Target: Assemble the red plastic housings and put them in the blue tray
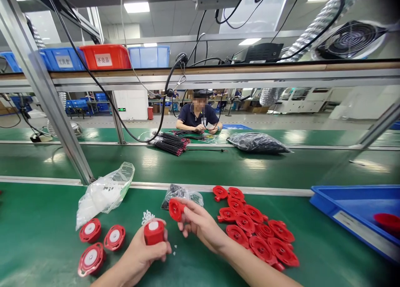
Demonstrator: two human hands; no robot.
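While the left hand (142, 250) is clasping one drum (153, 237), the right hand (200, 223) is pinching one cap (175, 210) just beside it, over the desk (187, 267). It's looking like a pairing step, calling for careful aligning. I'm counting three units (91, 257) lying left, about eleven loose caps (245, 223) lying right.

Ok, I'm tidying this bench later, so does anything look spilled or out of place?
Some tiny white bits lie loose beside the left hand, apart from the small white pile; they look strayed. Nothing else stands out.
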